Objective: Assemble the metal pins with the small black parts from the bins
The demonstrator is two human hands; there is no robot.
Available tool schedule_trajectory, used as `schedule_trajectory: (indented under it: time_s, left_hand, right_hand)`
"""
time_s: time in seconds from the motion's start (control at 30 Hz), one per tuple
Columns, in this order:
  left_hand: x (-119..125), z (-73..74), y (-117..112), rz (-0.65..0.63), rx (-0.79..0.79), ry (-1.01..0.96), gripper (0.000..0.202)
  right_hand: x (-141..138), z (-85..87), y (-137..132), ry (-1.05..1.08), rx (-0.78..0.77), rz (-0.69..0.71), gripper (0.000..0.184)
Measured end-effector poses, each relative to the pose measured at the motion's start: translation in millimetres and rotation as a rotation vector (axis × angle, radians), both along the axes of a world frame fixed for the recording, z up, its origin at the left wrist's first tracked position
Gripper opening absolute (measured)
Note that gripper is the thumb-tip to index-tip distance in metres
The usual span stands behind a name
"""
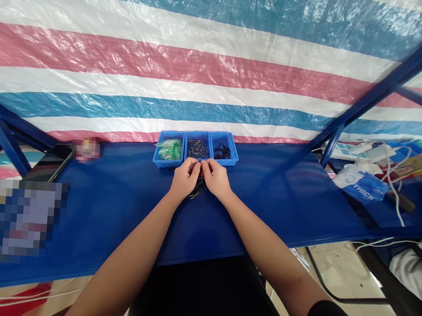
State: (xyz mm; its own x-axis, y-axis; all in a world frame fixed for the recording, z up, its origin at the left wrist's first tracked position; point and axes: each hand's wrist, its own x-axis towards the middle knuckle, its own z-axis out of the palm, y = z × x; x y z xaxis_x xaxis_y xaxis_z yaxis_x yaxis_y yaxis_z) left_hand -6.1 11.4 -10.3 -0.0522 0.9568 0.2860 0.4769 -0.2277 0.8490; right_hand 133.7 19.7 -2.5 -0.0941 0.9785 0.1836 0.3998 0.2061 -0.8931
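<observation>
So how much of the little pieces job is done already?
Some seems done: a small pile of dark pins lies under the hands. In hand: left hand and right hand pinch something tiny together. Left: the green-parts bin, pin bin and black-parts bin all still hold pieces.

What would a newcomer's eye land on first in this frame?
Probably the striped tarp filling the background, then the left hand and right hand meeting mid-table over small dark pins. Just behind them sit three blue bins on the blue table.
</observation>
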Motion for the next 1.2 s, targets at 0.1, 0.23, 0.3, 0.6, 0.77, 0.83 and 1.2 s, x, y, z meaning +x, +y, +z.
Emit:
schedule_trajectory:
  time_s: [0.1, 0.23, 0.3, 0.6, 0.77, 0.83, 1.2]
  left_hand:
    - [-0.1, 0.9, -0.4, 0.003, 0.003, 0.012, 0.028]
    - [0.1, 1.9, -0.7, -0.004, 0.006, 0.012, 0.028]
    - [0.3, 2.0, -0.6, -0.005, 0.009, 0.006, 0.028]
    - [0.6, 4.0, -1.5, -0.003, 0.000, 0.000, 0.029]
    - [0.5, 6.3, -2.1, -0.002, -0.005, 0.009, 0.030]
    - [0.6, 6.4, -2.2, -0.002, -0.005, 0.011, 0.031]
    - [-0.1, 3.4, -0.7, 0.007, -0.003, 0.024, 0.033]
  right_hand:
    - [-0.2, 0.6, -0.1, 0.014, 0.004, 0.006, 0.038]
    - [-0.1, 3.9, -0.8, 0.020, -0.005, 0.006, 0.039]
    - [-0.1, 5.6, -1.5, 0.022, -0.015, 0.007, 0.040]
    - [-0.8, 6.0, -2.8, 0.045, -0.037, 0.023, 0.039]
    - [-0.6, 6.9, -2.6, 0.037, -0.031, 0.025, 0.040]
    - [-0.2, 7.0, -2.7, 0.040, -0.027, 0.026, 0.040]
    - [-0.4, 7.5, -3.0, 0.027, -0.037, 0.026, 0.042]
